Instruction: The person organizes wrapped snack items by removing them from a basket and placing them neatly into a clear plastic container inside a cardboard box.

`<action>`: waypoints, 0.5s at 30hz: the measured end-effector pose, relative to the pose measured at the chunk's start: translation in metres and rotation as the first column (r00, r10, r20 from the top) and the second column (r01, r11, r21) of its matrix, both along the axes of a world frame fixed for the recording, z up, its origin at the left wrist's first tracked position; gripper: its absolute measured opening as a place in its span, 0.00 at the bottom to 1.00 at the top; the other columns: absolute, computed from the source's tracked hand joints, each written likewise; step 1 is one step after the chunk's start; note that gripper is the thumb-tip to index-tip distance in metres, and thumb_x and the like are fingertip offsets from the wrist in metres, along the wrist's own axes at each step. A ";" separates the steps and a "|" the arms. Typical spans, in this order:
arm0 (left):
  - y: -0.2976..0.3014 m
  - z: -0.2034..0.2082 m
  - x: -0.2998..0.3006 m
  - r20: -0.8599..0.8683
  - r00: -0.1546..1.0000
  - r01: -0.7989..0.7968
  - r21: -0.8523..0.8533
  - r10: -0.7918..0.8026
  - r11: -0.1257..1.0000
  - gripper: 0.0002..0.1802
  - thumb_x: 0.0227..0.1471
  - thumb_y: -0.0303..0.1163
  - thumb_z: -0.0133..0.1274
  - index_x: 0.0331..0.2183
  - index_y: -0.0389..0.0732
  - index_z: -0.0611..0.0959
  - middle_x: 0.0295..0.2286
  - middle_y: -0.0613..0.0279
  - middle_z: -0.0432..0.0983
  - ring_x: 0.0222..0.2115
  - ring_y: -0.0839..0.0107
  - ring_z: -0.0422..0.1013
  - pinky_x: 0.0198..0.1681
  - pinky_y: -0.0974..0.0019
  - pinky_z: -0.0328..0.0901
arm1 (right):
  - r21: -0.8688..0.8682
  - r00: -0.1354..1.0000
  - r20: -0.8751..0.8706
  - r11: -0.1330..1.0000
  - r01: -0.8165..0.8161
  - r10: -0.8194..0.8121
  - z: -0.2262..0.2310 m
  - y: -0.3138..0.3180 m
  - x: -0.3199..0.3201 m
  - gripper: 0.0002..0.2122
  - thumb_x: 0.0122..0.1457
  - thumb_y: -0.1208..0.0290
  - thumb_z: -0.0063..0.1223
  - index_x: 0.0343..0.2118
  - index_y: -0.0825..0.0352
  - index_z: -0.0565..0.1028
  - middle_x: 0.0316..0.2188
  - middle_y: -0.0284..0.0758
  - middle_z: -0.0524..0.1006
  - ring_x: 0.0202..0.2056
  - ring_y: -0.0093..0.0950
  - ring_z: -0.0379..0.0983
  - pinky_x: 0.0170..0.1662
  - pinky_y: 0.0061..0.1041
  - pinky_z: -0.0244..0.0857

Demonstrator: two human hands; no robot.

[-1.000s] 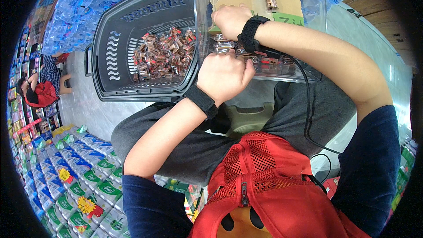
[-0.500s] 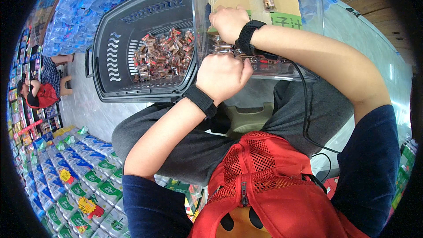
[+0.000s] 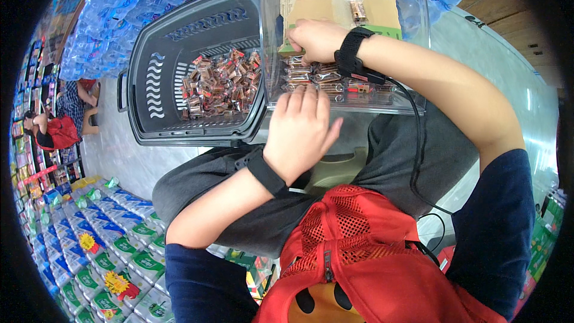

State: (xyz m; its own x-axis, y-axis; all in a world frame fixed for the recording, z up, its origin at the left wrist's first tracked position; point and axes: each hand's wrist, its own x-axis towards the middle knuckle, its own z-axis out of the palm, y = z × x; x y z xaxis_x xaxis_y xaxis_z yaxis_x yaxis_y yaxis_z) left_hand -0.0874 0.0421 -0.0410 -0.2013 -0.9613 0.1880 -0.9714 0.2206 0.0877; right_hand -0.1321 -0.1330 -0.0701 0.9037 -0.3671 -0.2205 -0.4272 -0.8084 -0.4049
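A clear plastic box (image 3: 347, 107) stands in front of me, with rows of small wrapped snack packets (image 3: 326, 76) along its near side. My right hand (image 3: 323, 40) reaches into it, fingers curled down at the packets beside a cardboard sheet (image 3: 335, 0); whatever they hold is hidden. At the box's near edge is my left hand (image 3: 301, 131), open, fingers stretched forward and thumb apart, with nothing seen in it. One single packet (image 3: 357, 10) lies against the cardboard. To the left, a dark grey basket (image 3: 143, 54) contains a loose heap of similar packets (image 3: 221, 84).
Blue-wrapped bottle packs (image 3: 101, 42) line the far side. Stacked green and blue packs (image 3: 107, 245) fill the lower left. A black cable (image 3: 415, 161) runs from my right wrist. Another person (image 3: 57, 125) is by the shelves at far left.
My left hand has drawn back from the packets, its curled fingers now straightened, uncovering the near row. My right hand has shifted slightly nearer and stays at the packets.
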 end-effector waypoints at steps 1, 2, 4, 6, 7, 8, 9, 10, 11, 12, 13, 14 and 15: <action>0.005 0.003 -0.004 0.013 1.000 -0.011 0.077 0.010 0.997 0.29 0.41 0.43 0.50 0.41 0.32 0.68 0.39 0.51 0.67 0.41 0.61 0.63 0.45 0.61 0.55 | -0.010 0.999 -0.047 1.000 -0.004 0.003 0.002 0.001 -0.001 0.14 0.35 0.68 0.61 0.25 0.65 0.69 0.28 0.39 0.69 0.33 0.39 0.68 0.34 0.34 0.62; 0.006 0.003 -0.006 0.010 1.000 -0.013 0.076 0.013 0.997 0.29 0.41 0.43 0.50 0.41 0.32 0.68 0.39 0.51 0.67 0.41 0.61 0.63 0.45 0.61 0.55 | -0.011 0.999 -0.049 1.000 -0.007 0.006 0.002 0.003 -0.003 0.14 0.35 0.68 0.61 0.25 0.65 0.69 0.28 0.39 0.69 0.33 0.39 0.68 0.34 0.34 0.62; 0.008 0.002 -0.008 0.058 0.998 -0.021 0.054 0.018 0.998 0.30 0.39 0.41 0.51 0.42 0.31 0.68 0.38 0.51 0.67 0.41 0.61 0.63 0.46 0.61 0.55 | -0.046 1.000 0.002 0.999 -0.018 0.018 0.003 0.008 -0.005 0.17 0.33 0.66 0.62 0.27 0.65 0.69 0.28 0.40 0.69 0.34 0.39 0.68 0.35 0.34 0.62; 0.008 -0.005 -0.010 0.067 0.997 -0.032 0.055 0.029 0.998 0.31 0.37 0.40 0.52 0.42 0.30 0.68 0.39 0.50 0.66 0.42 0.60 0.63 0.46 0.59 0.55 | -0.029 0.999 -0.041 0.999 -0.018 0.016 0.003 0.015 -0.004 0.19 0.33 0.66 0.63 0.29 0.65 0.69 0.30 0.39 0.69 0.36 0.38 0.67 0.36 0.35 0.61; 0.008 -0.008 -0.011 0.145 0.989 -0.040 0.025 0.036 0.999 0.30 0.37 0.38 0.51 0.42 0.30 0.67 0.39 0.49 0.66 0.42 0.59 0.62 0.47 0.58 0.55 | -0.069 1.000 -0.018 0.997 -0.025 0.024 0.002 0.019 -0.004 0.19 0.32 0.66 0.62 0.30 0.65 0.69 0.31 0.39 0.69 0.37 0.38 0.67 0.37 0.35 0.61; 0.008 -0.011 -0.012 0.222 0.974 -0.044 -0.005 0.044 0.999 0.29 0.37 0.36 0.50 0.42 0.29 0.67 0.40 0.48 0.65 0.43 0.59 0.62 0.47 0.58 0.55 | -0.110 0.999 0.005 0.993 -0.032 0.033 0.002 0.023 -0.004 0.20 0.32 0.66 0.62 0.31 0.65 0.69 0.32 0.39 0.68 0.38 0.37 0.66 0.38 0.36 0.60; 0.008 -0.012 -0.013 0.218 0.975 -0.051 -0.005 0.051 0.999 0.29 0.37 0.36 0.50 0.42 0.29 0.67 0.40 0.48 0.65 0.43 0.59 0.62 0.47 0.58 0.55 | -0.126 1.000 0.009 0.992 -0.010 0.012 0.001 0.026 -0.003 0.22 0.31 0.66 0.63 0.32 0.66 0.70 0.33 0.39 0.68 0.40 0.36 0.65 0.40 0.37 0.58; 0.010 -0.012 -0.015 0.254 0.965 -0.065 -0.030 0.070 0.997 0.27 0.39 0.34 0.48 0.43 0.29 0.67 0.41 0.48 0.65 0.44 0.59 0.62 0.48 0.57 0.55 | -0.126 1.000 0.008 0.992 -0.018 0.019 -0.002 0.029 -0.002 0.22 0.31 0.66 0.63 0.32 0.66 0.70 0.33 0.39 0.68 0.40 0.36 0.65 0.40 0.37 0.58; 0.011 -0.012 -0.016 0.288 0.953 -0.078 -0.055 0.091 0.995 0.26 0.40 0.33 0.45 0.43 0.29 0.67 0.41 0.47 0.65 0.45 0.59 0.61 0.49 0.57 0.54 | -0.182 0.999 0.043 0.983 -0.009 0.017 -0.005 0.031 -0.002 0.22 0.30 0.67 0.63 0.33 0.66 0.70 0.33 0.39 0.68 0.40 0.36 0.65 0.40 0.36 0.58; 0.013 -0.011 -0.018 0.287 0.953 -0.087 -0.055 0.099 0.995 0.26 0.40 0.33 0.45 0.43 0.29 0.67 0.41 0.47 0.65 0.45 0.59 0.61 0.49 0.57 0.54 | -0.236 0.997 0.078 0.972 0.003 0.016 -0.007 0.033 -0.002 0.23 0.30 0.67 0.63 0.33 0.66 0.69 0.33 0.40 0.67 0.40 0.36 0.65 0.40 0.36 0.59; 0.014 -0.009 -0.020 0.297 0.951 -0.073 -0.037 0.081 0.997 0.25 0.41 0.32 0.43 0.43 0.28 0.67 0.41 0.47 0.64 0.45 0.59 0.61 0.50 0.57 0.54 | -0.224 0.998 0.061 0.974 0.009 0.005 -0.007 0.034 -0.001 0.23 0.29 0.68 0.64 0.33 0.66 0.70 0.34 0.39 0.67 0.41 0.36 0.64 0.41 0.36 0.58; 0.014 -0.006 -0.022 0.307 0.949 -0.060 -0.018 0.063 0.998 0.25 0.42 0.31 0.40 0.44 0.28 0.67 0.42 0.46 0.64 0.46 0.59 0.60 0.51 0.57 0.53 | -0.224 0.998 0.056 0.975 -0.002 0.015 -0.006 0.035 -0.002 0.23 0.29 0.68 0.64 0.33 0.66 0.70 0.34 0.39 0.67 0.41 0.36 0.64 0.41 0.36 0.58; 0.014 -0.005 -0.023 0.296 0.954 -0.037 -0.037 0.046 0.999 0.25 0.42 0.31 0.40 0.43 0.28 0.68 0.41 0.47 0.65 0.45 0.60 0.61 0.50 0.56 0.54 | -0.191 0.999 0.051 0.981 0.010 0.000 -0.004 0.035 -0.002 0.24 0.29 0.68 0.64 0.33 0.66 0.70 0.34 0.39 0.66 0.42 0.36 0.64 0.41 0.36 0.57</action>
